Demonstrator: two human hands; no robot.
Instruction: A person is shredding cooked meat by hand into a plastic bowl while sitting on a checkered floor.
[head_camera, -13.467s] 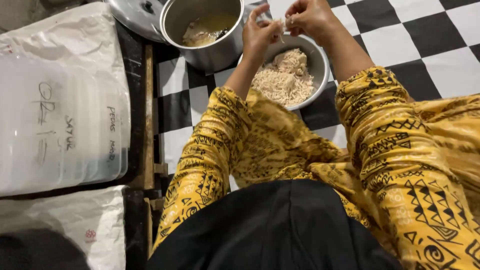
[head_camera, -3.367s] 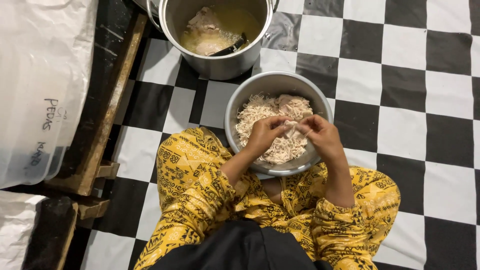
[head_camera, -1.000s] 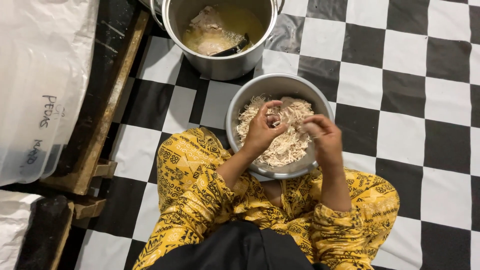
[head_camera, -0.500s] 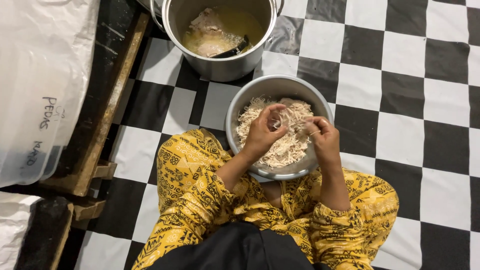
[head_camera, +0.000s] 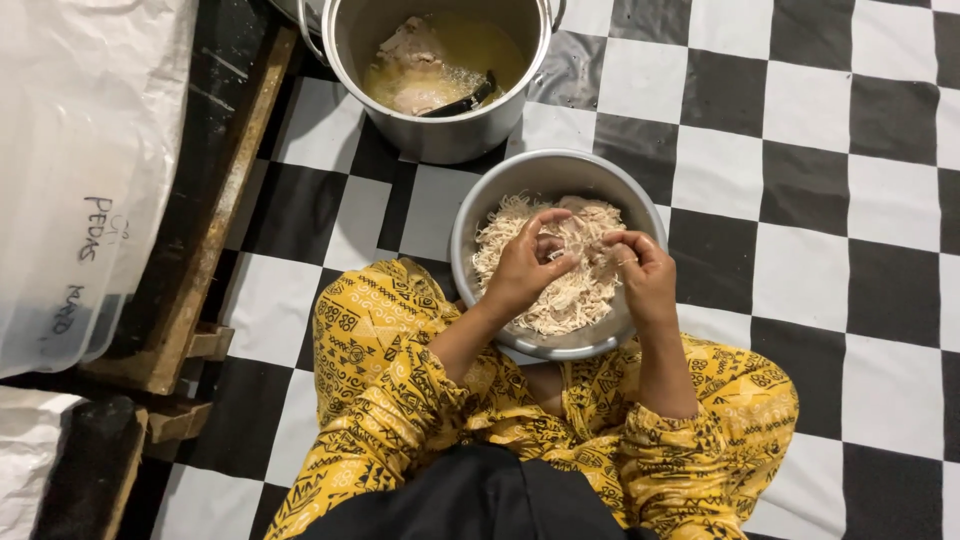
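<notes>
your left hand (head_camera: 523, 268) and right hand (head_camera: 645, 275) both pinch bits of shredded chicken (head_camera: 570, 290) over the metal bowl (head_camera: 480, 215) by your knees. the bowl is full of pale shreds. the big pot (head_camera: 450, 135) behind it holds yellow broth, chicken pieces (head_camera: 412, 45) and a dark ladle (head_camera: 462, 100).

Piece of pale cooked meat (head_camera: 563, 243): pinched between both hands' fingertips, above the bowl's centre. Shredded meat (head_camera: 570, 290): pale, stringy heap filling the round metal bowl (head_camera: 480, 215), spread toward 6 o'clock.
</notes>
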